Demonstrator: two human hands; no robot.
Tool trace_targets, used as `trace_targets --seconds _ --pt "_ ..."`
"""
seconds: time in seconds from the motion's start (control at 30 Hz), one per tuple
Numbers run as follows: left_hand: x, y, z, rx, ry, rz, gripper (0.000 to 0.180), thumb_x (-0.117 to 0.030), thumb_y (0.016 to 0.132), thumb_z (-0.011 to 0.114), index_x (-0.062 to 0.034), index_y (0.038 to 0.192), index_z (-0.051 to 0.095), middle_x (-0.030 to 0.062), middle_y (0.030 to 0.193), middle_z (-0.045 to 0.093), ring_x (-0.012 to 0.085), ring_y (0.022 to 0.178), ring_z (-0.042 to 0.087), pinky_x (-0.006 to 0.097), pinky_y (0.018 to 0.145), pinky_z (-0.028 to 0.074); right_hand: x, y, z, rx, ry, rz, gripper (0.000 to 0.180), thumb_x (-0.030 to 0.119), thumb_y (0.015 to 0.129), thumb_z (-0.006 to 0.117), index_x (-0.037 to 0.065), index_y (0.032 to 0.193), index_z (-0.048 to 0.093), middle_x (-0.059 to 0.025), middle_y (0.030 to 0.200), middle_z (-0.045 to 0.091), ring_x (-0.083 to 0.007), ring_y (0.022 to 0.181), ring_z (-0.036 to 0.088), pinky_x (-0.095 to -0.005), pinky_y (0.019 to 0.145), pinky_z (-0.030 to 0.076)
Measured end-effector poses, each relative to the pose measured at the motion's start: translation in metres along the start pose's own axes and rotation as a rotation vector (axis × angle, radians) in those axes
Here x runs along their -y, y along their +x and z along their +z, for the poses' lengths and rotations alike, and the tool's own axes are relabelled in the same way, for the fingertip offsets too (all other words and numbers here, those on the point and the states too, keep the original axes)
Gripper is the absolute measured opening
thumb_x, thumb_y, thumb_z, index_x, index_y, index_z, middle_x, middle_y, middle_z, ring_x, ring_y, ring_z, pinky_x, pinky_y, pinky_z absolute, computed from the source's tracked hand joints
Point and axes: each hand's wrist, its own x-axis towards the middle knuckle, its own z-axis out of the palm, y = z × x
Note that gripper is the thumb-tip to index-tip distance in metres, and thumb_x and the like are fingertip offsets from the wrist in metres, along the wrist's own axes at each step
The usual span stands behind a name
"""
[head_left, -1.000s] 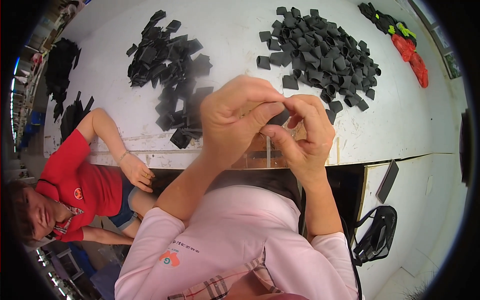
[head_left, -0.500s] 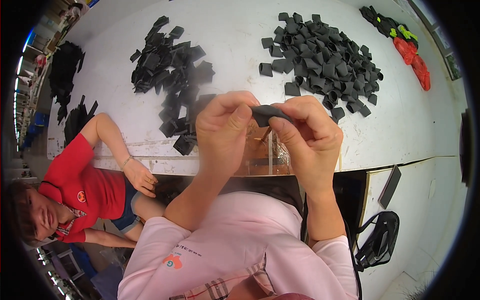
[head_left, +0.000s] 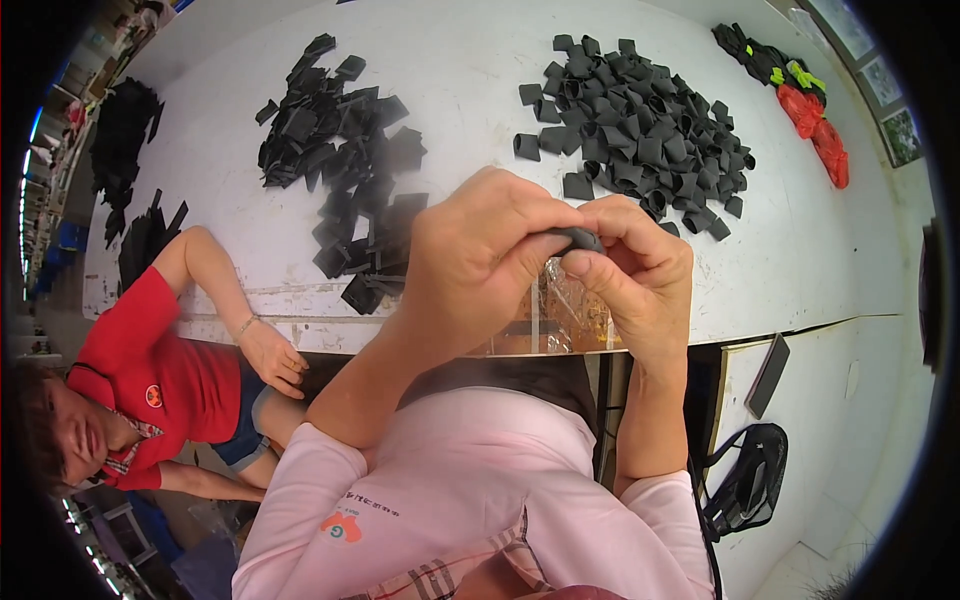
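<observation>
A small black fabric piece [head_left: 577, 241] is pinched between my two hands above the table's near edge. My left hand [head_left: 485, 250] holds its left end with thumb and fingers closed. On the other end, my right hand [head_left: 640, 265] has its thumb below and fingers above. Fingers cover much of the piece. Beyond my right hand lies a big heap of black looped pieces [head_left: 640, 130]. To the left of my left hand, flat black pieces [head_left: 335, 140] are strewn in a long pile.
White table [head_left: 470, 90] under the piles, with a brown taped patch [head_left: 575, 315] at its near edge. A person in a red shirt [head_left: 190, 370] sits at left. Red plastic bags [head_left: 815, 125] lie far right; a black mesh bag [head_left: 750, 480] is at lower right.
My left hand has moved right, closer to my right hand. The black piece now looks bent, with less of it showing between the fingers.
</observation>
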Motion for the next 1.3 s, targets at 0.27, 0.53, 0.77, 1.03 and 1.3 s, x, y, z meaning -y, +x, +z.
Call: trace_targets --seconds 0.27,0.53,0.77,1.03,1.3 --pt "0.027 -0.018 -0.003 -0.102 -0.365 -0.187 0.015 0.009 0.074 0.058 0.0024 0.086 0.063 0.0057 0.078 0.058 0.0095 0.073 0.055 0.021 0.064 0.044 0.004 0.002 0.015 0.001 -0.462 -0.158 0.013 0.003 0.068 0.066 0.003 0.081 0.064 -0.0070 0.069 0.058 -0.0129 0.054 0.052 -0.0233 0.047 0.040" --pt "0.027 -0.011 0.004 -0.130 -0.635 -0.233 0.012 0.005 0.077 0.057 0.0035 0.089 0.061 0.0073 0.084 0.060 0.0099 0.076 0.057 0.021 0.069 0.046 0.016 0.000 0.009 -0.040 -0.507 -0.159 0.011 0.004 0.069 0.065 0.001 0.080 0.063 -0.0065 0.069 0.057 -0.0139 0.054 0.052 -0.0238 0.047 0.040" --pt "0.029 -0.016 -0.001 -0.088 -0.570 -0.174 0.012 0.005 0.078 0.056 0.0036 0.089 0.060 0.0074 0.084 0.059 0.0115 0.078 0.056 0.022 0.070 0.046 -0.020 -0.006 0.020 -0.176 -0.615 -0.418 0.014 0.000 0.071 0.062 0.001 0.084 0.062 -0.0085 0.072 0.058 -0.0169 0.057 0.053 -0.0254 0.051 0.042" --pt "0.013 -0.004 -0.010 0.030 -0.364 -0.149 0.013 0.007 0.075 0.057 0.0030 0.087 0.062 0.0087 0.082 0.057 0.0117 0.073 0.053 0.020 0.066 0.043 0.004 -0.009 0.015 -0.083 -0.290 -0.139 0.017 0.001 0.068 0.064 -0.001 0.085 0.062 -0.0076 0.071 0.057 -0.0129 0.059 0.052 -0.0229 0.053 0.041" --pt "0.028 -0.012 -0.007 -0.025 -0.431 -0.203 0.012 0.007 0.076 0.055 0.0025 0.085 0.062 0.0050 0.080 0.058 0.0092 0.072 0.055 0.020 0.065 0.044 0.010 -0.001 0.018 -0.050 -0.606 -0.258 0.008 0.000 0.070 0.063 0.001 0.078 0.062 -0.0073 0.069 0.057 -0.0148 0.054 0.054 -0.0236 0.046 0.041"
